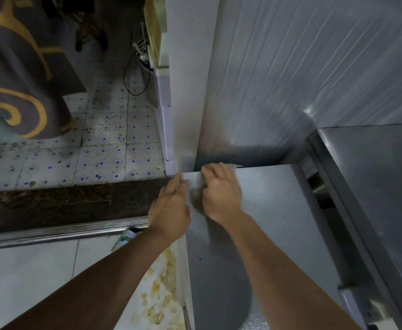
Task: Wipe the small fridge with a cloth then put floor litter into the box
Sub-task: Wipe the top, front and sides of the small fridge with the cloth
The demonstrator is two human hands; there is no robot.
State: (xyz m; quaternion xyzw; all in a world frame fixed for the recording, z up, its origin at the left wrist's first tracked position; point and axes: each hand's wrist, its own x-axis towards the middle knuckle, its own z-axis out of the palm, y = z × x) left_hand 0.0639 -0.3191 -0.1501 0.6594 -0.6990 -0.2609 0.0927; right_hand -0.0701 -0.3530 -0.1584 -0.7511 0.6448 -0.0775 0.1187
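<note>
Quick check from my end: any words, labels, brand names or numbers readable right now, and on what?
None can be read.
Green and white carton on the floor below the left hand: it carries green print, too blurred and tilted to read.
Small fridge top under the right hand: no marking shows.

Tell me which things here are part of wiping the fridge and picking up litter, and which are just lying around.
In the job:
- small fridge, its top being wiped
- cloth under the right hand
- left hand on the fridge's edge
- carton on the floor, likely litter

Just there:
- patterned fabric
- black cable
- steel counter
</note>
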